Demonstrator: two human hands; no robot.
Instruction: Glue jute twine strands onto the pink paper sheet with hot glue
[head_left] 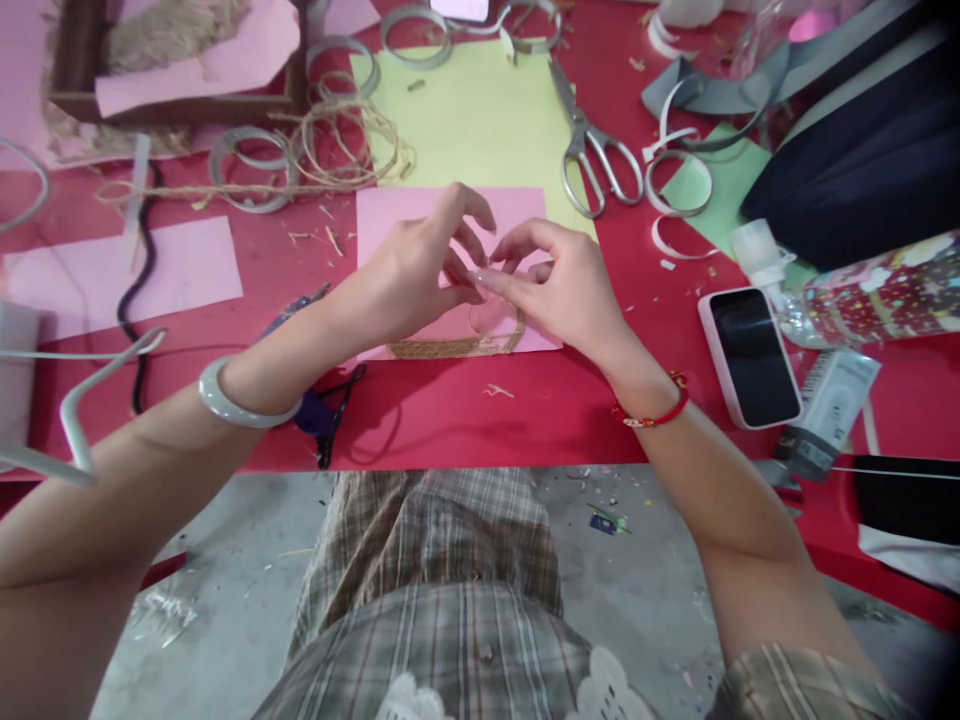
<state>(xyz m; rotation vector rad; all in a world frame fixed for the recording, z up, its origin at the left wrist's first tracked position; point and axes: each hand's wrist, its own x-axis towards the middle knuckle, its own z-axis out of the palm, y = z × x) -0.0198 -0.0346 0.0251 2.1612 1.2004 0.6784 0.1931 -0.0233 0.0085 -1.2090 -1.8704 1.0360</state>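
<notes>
A pink sheet of paper lies in front of me, with a band of brown twine along its near edge that curves up at the right. Over this sheet my left hand pinches with thumb and fingertips. My right hand meets it there, its thumb and index finger also pressed together. A thin twine strand loops down from between the fingertips, which partly hide it. Under the pink sheet is a yellow sheet, and scissors lie beyond my right hand.
Loose twine, tape rolls and a wooden frame lie at the back left. To the right are a phone, a grey tube and a bottle. A purple glue gun sits under my left forearm.
</notes>
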